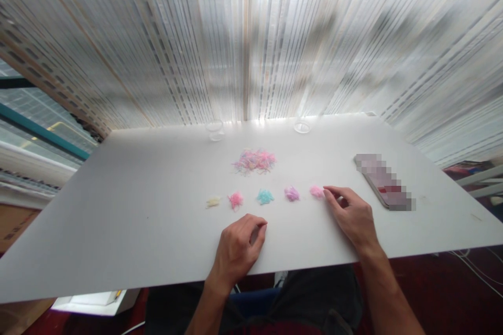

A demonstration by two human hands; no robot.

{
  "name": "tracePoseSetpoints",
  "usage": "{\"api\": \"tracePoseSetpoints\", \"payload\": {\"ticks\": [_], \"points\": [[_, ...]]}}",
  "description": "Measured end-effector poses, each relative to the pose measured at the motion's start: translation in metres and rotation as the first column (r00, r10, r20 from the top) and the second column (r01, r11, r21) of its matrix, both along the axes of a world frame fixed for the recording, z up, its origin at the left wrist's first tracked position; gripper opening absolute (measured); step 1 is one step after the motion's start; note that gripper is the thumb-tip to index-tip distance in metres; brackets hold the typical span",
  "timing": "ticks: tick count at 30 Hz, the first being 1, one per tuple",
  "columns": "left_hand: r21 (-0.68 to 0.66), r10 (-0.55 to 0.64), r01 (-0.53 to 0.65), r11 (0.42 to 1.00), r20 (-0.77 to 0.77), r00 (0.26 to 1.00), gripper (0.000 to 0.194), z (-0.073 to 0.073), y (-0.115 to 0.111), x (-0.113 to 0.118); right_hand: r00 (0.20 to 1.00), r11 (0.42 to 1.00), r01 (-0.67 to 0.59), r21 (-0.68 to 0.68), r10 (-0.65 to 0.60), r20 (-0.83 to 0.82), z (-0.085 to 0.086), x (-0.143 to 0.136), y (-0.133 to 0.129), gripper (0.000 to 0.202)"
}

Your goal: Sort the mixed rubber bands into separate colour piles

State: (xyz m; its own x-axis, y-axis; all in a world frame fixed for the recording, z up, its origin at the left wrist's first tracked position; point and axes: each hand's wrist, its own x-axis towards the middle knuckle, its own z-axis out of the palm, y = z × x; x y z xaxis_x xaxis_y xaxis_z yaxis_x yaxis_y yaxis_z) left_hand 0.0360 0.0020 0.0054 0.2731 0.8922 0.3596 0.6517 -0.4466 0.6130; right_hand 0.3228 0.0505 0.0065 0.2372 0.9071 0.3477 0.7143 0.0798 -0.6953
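Head view: five small single-colour piles of thin, curly strands stand in a row on the white, smooth worktop (157, 251). Soft pale pink strands (316, 191) lie right at the tips of the fingers of the right hand (353, 215); its thumb and index nearly meet there, though I cannot tell whether they pinch a strand. Leftward from those fingers come purple-lilac strands (292, 193), turquoise strands (265, 197), bright coral-pink strands (236, 200) and pale yellow strands (213, 202). The left hand (239, 245) rests nearer the body, its fingers curled with thumb and index drawn together, nothing visible between them; the turquoise pile is just beyond their tips. The strands look very light, soft and springy, likely to cling and tangle, so a fingertip pinch on a loose end at a pile's edge should suit best. Counted: five single-colour piles, one larger multicoloured tangle of strands (254, 161) beyond both hands' fingers, two clear round containers (302, 126) farther off, and one flat, rectangular phone-like slab (379, 178), blurred over, right of the right fingers. Individual strands are too fine to count.
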Motion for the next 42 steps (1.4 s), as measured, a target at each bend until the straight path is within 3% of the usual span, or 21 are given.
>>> {"api": "tracePoseSetpoints", "payload": {"ticks": [6, 11, 13, 17, 21, 23, 26, 28, 30, 34, 42], "points": [[0.013, 0.001, -0.001, 1.0, 0.001, 1.0, 0.012, -0.002, 0.0, 0.0, 1.0, 0.999, 0.027, 0.035, -0.027, 0.0, -0.005, 0.003, -0.002, 0.037], [-0.004, 0.009, -0.009, 1.0, 0.005, 1.0, 0.013, -0.003, 0.0, -0.001, 0.998, 0.974, -0.011, 0.227, -0.002, 0.056, -0.001, -0.005, -0.007, 0.024], [-0.017, 0.006, -0.006, 1.0, 0.019, 1.0, 0.013, -0.003, -0.001, 0.0, 0.993, 0.954, -0.102, 0.28, 0.082, 0.084, 0.006, -0.015, -0.008, 0.018], [-0.078, -0.004, 0.013, 0.997, 0.119, 0.993, 0.011, 0.002, -0.001, -0.001, 0.923, 0.876, -0.384, 0.291, 0.372, 0.099, 0.027, -0.038, 0.0, 0.012], [0.011, -0.001, 0.0, 1.0, 0.092, 0.996, 0.014, 0.021, 0.008, -0.01, 0.843, 0.828, -0.537, 0.163, 0.535, 0.06, 0.052, -0.056, 0.027, 0.016], [0.068, 0.015, -0.018, 0.997, 0.043, 0.999, 0.014, 0.034, 0.022, -0.018, 0.812, 0.806, -0.583, 0.106, 0.581, 0.049, 0.061, -0.06, 0.048, 0.019], [0.048, 0.036, -0.033, 0.998, -0.064, 0.997, 0.01, 0.052, 0.055, -0.03, 0.763, 0.763, -0.646, 0.021, 0.644, 0.049, 0.065, -0.061, 0.08, 0.023], [-0.002, 0.055, -0.058, 0.998, -0.245, 0.968, 0.015, 0.061, 0.08, -0.036, 0.744, 0.745, -0.662, -0.083, 0.666, 0.042, 0.063, -0.058, 0.098, 0.025], [-0.058, 0.006, -0.032, 0.998, -0.406, 0.914, 0.025, 0.066, 0.104, -0.038, 0.759, 0.76, -0.643, -0.096, 0.649, 0.05, 0.058, -0.051, 0.11, 0.023], [-0.094, -0.051, 0.002, 0.996, -0.52, 0.852, 0.039, 0.067, 0.139, -0.029, 0.812, 0.815, -0.575, -0.077, 0.58, 0.071, 0.042, -0.039, 0.117, 0.025], [-0.216, -0.213, 0.092, 0.972, -0.648, 0.731, 0.048, 0.068, 0.185, 0.014, 0.822, 0.829, -0.549, -0.104, 0.559, 0.108, 0.028, -0.03, 0.114, 0.02]]}}
